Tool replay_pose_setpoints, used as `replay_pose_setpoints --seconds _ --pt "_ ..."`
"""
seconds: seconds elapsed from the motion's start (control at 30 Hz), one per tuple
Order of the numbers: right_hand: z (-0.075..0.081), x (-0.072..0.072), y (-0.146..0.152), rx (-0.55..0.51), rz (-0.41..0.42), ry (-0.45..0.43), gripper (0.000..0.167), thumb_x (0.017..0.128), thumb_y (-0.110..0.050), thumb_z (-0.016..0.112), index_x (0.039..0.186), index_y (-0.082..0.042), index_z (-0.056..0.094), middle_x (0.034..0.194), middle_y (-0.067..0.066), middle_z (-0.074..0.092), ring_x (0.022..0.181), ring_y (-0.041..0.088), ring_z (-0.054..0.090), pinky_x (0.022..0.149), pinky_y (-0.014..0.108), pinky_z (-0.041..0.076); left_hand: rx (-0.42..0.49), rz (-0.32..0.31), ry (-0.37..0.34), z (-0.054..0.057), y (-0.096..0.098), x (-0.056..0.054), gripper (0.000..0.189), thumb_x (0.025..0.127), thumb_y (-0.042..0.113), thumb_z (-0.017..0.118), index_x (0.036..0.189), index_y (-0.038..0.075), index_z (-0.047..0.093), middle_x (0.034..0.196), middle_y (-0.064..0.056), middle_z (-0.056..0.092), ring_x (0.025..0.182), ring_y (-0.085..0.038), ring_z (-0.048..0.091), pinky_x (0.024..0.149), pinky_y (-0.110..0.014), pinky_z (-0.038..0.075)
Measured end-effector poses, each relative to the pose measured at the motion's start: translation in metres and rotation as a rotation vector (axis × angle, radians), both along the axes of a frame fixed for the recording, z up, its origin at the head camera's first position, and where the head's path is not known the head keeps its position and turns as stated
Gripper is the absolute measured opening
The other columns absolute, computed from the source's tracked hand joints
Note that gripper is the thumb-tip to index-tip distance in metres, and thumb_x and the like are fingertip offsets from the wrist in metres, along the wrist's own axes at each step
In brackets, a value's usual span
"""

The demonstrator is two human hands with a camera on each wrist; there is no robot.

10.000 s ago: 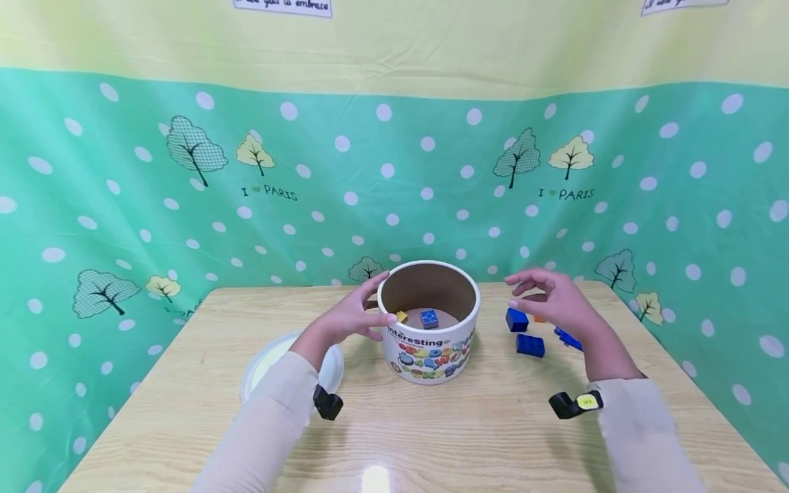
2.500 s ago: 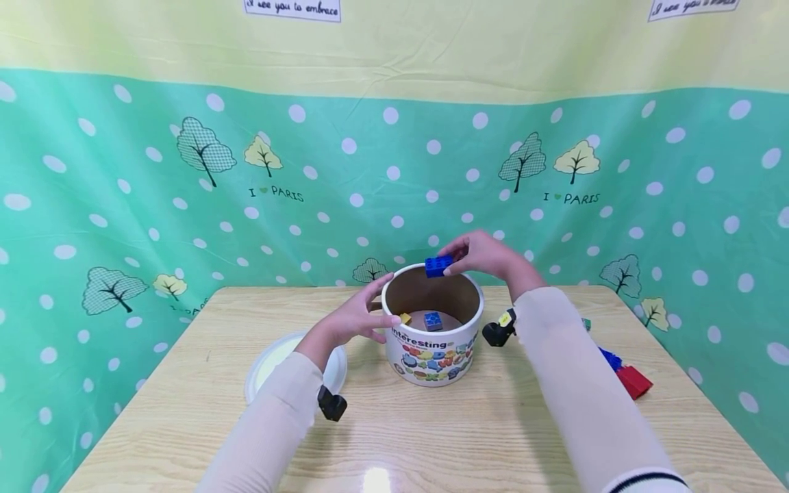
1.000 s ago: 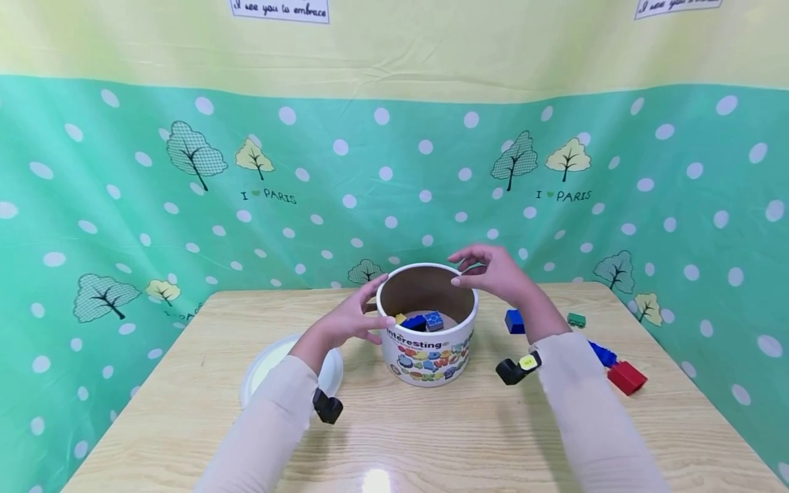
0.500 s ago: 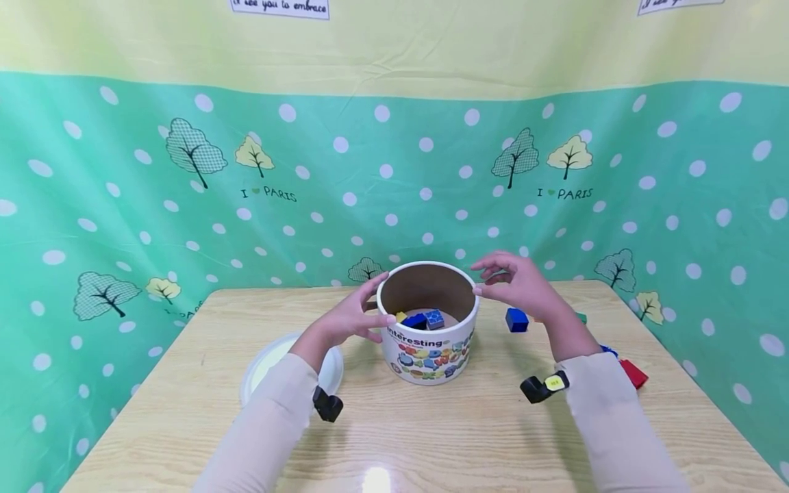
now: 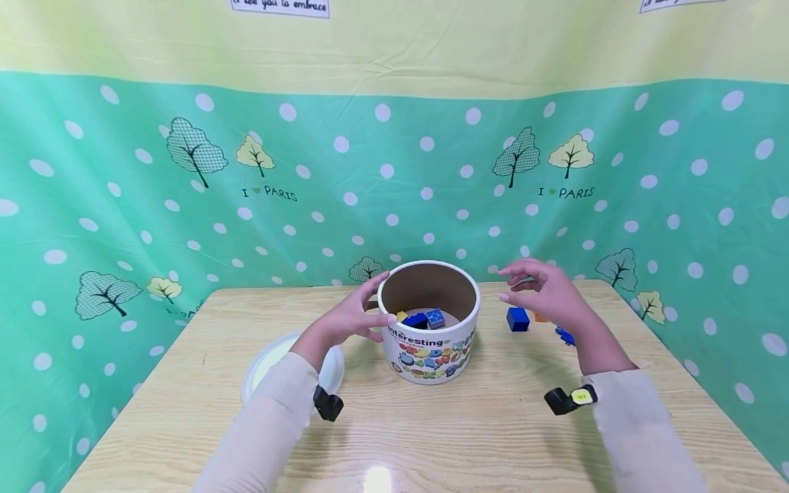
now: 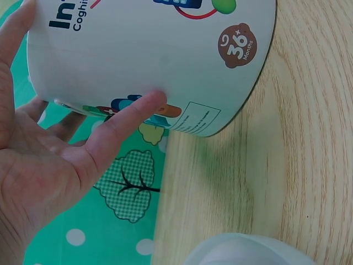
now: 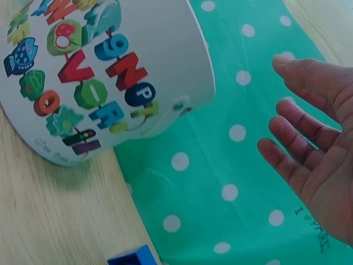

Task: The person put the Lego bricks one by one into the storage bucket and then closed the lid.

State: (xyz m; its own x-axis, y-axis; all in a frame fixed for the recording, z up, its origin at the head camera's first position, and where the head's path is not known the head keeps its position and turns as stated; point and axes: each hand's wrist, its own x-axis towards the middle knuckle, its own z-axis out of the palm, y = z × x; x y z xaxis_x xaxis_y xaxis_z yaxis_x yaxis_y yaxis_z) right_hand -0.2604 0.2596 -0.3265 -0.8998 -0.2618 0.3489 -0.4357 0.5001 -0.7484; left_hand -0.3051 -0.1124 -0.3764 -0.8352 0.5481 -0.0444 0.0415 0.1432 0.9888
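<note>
A white printed bucket (image 5: 459, 346) stands upright on the table, its top uncovered. My left hand (image 5: 348, 318) holds its left side, thumb at the front rim and the other fingers around the wall; a finger (image 6: 124, 118) touches the wall in the left wrist view. Inside lie a dark blue brick (image 5: 416, 321), a patterned blue block (image 5: 435, 319) and a yellow piece (image 5: 401, 316). My right hand (image 5: 548, 294) hovers right of the bucket with loosely bent fingers and nothing in them. Beneath and beside it are a blue block (image 5: 518, 319) and an orange piece (image 5: 540, 318).
A round white lid (image 5: 261, 373) lies left of the bucket, partly under my left forearm. A blue piece (image 5: 564, 336) shows beside my right wrist, which hides part of the table there. The polka-dot curtain (image 5: 370, 164) hangs behind the wooden table (image 5: 444, 438).
My right hand, which held the dark blue brick over the bucket, has let it drop inside and moved right, away from the rim. The left hand has stayed on the bucket.
</note>
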Motion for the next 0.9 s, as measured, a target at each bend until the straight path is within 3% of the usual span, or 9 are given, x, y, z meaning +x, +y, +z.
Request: replay_pose_setpoints --seconds 0.33,0.63,0.9 --pt "-0.010 0.009 0.022 0.056 -0.051 0.047 0.036 0.089 -0.015 0.073 0.121 -0.003 0.065 0.118 0.010 0.059 0.103 0.028 0.058 0.083 0.019 0.052 0.002 -0.001 -0.005 0.001 0.000 0.000 0.096 0.082 0.021 0.079 0.156 0.032 0.017 0.160 -0.013 0.015 0.142 -0.045 0.021 0.081 -0.056 0.055" --pt "-0.023 0.019 0.045 0.075 -0.045 0.108 0.035 0.085 -0.009 0.076 0.119 -0.005 0.066 0.113 0.003 0.060 0.096 0.012 0.059 0.082 0.016 0.051 0.005 0.002 -0.005 -0.001 0.001 0.000 0.099 0.080 0.023 0.081 0.156 0.031 0.017 0.160 -0.013 0.015 0.142 -0.044 0.020 0.080 -0.055 0.056" --pt "-0.028 0.034 0.065 0.124 -0.120 0.115 0.036 0.086 -0.015 0.076 0.119 -0.005 0.066 0.121 0.008 0.055 0.094 0.003 0.057 0.080 0.007 0.046 0.006 0.004 -0.007 0.001 0.000 0.001 0.099 0.081 0.022 0.080 0.156 0.030 0.017 0.160 -0.014 0.015 0.143 -0.044 0.019 0.079 -0.054 0.056"
